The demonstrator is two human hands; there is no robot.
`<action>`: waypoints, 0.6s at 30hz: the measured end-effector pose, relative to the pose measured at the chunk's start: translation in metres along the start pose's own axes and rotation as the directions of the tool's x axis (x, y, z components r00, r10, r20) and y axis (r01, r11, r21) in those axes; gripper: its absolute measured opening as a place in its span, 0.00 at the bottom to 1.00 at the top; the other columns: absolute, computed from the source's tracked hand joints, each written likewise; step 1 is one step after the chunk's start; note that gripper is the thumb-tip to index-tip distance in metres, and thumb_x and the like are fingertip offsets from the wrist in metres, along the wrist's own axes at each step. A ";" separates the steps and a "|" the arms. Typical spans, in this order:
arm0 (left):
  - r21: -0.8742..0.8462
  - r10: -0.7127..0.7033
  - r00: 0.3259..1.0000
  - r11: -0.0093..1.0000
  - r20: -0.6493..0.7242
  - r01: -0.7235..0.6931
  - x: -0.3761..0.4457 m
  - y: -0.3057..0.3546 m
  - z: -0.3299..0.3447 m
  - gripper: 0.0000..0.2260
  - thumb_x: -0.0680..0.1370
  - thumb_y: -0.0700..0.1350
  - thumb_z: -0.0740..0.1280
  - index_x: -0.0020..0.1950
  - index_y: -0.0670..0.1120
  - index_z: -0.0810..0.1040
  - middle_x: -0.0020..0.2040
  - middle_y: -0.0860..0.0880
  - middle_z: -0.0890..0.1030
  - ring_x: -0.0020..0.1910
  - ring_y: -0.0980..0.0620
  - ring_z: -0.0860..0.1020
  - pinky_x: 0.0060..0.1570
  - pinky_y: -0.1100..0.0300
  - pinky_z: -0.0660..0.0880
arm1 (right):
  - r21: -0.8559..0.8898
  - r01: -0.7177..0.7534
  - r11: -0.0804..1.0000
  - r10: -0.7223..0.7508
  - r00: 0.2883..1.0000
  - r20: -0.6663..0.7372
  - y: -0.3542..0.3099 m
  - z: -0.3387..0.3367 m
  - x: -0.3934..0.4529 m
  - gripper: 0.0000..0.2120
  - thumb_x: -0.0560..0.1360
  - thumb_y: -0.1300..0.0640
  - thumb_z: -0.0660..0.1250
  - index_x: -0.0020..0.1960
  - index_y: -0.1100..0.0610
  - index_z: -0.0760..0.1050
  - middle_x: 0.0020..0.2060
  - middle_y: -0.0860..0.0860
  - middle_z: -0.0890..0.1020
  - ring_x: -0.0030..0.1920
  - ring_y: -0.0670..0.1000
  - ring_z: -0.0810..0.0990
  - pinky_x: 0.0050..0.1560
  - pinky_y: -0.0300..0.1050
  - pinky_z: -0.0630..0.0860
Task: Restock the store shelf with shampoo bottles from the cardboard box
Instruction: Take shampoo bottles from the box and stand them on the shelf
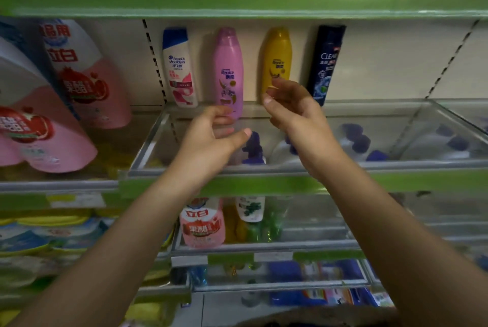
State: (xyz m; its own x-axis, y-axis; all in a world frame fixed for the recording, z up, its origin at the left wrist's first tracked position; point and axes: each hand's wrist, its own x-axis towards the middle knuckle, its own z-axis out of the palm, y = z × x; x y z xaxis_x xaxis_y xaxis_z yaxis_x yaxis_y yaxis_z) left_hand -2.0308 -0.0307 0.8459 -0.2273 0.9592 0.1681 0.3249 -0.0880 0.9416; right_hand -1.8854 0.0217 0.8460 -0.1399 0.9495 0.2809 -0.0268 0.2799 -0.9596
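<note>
Forearms rise from frame bottom. Left hand (211, 132) and right hand (287, 104): fingers loosely curled, grasping nothing, frame centre. Four shampoo bottles (229, 73) upright on shelf (264, 184), upper centre. Cardboard box unseen. Step judged: placement finished; next, fetch another bottle.

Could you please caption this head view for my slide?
Both empty hands, left hand and right hand, reach toward the pink plastic shampoo bottle.

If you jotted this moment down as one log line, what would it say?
shelf: four shampoo bottles upright | left hand: empty, by pink bottle | right hand: empty, before yellow bottle | box: unseen
</note>
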 end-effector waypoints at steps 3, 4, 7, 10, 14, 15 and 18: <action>-0.040 -0.001 1.000 0.999 0.013 0.002 -0.038 0.013 0.019 0.20 0.74 0.42 0.71 0.65 0.46 0.71 0.58 0.51 0.77 0.54 0.58 0.77 0.44 0.73 0.75 | -0.017 0.004 1.000 -0.003 1.000 0.030 -0.011 -0.022 -0.031 0.19 0.76 0.54 0.69 0.66 0.54 0.72 0.58 0.48 0.79 0.58 0.43 0.78 0.64 0.47 0.75; -0.063 -0.010 1.000 0.998 0.017 0.012 -0.053 0.017 0.027 0.20 0.74 0.41 0.71 0.65 0.46 0.72 0.58 0.50 0.77 0.54 0.58 0.77 0.46 0.72 0.75 | -0.008 0.002 1.000 -0.002 0.999 0.039 -0.014 -0.030 -0.043 0.19 0.77 0.54 0.68 0.67 0.54 0.72 0.59 0.49 0.79 0.58 0.43 0.78 0.64 0.47 0.75; -0.102 -0.038 0.999 0.994 0.004 0.038 -0.097 0.024 0.050 0.17 0.75 0.41 0.70 0.62 0.46 0.73 0.57 0.50 0.79 0.55 0.57 0.78 0.51 0.68 0.76 | 0.026 -0.017 1.000 0.016 0.998 0.063 -0.021 -0.058 -0.081 0.18 0.77 0.56 0.67 0.66 0.55 0.72 0.59 0.48 0.78 0.59 0.43 0.78 0.64 0.48 0.75; -0.088 -0.089 0.996 0.992 0.016 0.090 -0.145 0.023 0.077 0.14 0.75 0.42 0.70 0.60 0.47 0.73 0.55 0.50 0.79 0.55 0.54 0.78 0.55 0.60 0.76 | 0.043 -0.072 0.996 0.068 0.994 0.089 -0.019 -0.089 -0.123 0.16 0.78 0.58 0.66 0.65 0.56 0.72 0.55 0.49 0.79 0.58 0.46 0.79 0.63 0.51 0.76; -0.099 -0.196 0.980 0.975 0.021 0.197 -0.206 0.014 0.107 0.13 0.76 0.42 0.69 0.58 0.49 0.74 0.54 0.51 0.80 0.54 0.54 0.79 0.57 0.55 0.77 | 0.081 -0.201 0.976 0.191 0.974 0.120 -0.004 -0.127 -0.177 0.14 0.78 0.59 0.66 0.63 0.55 0.74 0.57 0.53 0.80 0.59 0.48 0.79 0.61 0.51 0.78; -0.096 -0.211 0.977 0.972 0.020 0.212 -0.220 0.012 0.112 0.12 0.76 0.42 0.69 0.59 0.49 0.74 0.54 0.51 0.80 0.54 0.54 0.79 0.57 0.55 0.76 | 0.078 -0.226 0.971 0.216 0.968 0.126 -0.001 -0.135 -0.190 0.13 0.78 0.58 0.66 0.62 0.53 0.75 0.58 0.53 0.80 0.60 0.48 0.79 0.60 0.50 0.78; -0.068 -0.216 0.976 0.974 0.016 0.217 -0.257 0.005 0.125 0.13 0.77 0.44 0.68 0.61 0.48 0.74 0.54 0.53 0.80 0.54 0.56 0.79 0.56 0.58 0.76 | 0.076 -0.282 0.956 0.271 0.954 0.131 0.009 -0.155 -0.224 0.09 0.78 0.58 0.66 0.58 0.50 0.76 0.59 0.54 0.80 0.59 0.49 0.80 0.58 0.48 0.79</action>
State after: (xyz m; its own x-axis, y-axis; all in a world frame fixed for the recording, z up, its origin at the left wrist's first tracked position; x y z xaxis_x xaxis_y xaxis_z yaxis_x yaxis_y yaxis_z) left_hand -1.8559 -0.2440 0.7708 -0.2769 0.9599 -0.0441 0.2046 0.1037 0.9733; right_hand -1.7008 -0.1661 0.7770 -0.2705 0.9627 0.0062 -0.0614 -0.0108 -0.9981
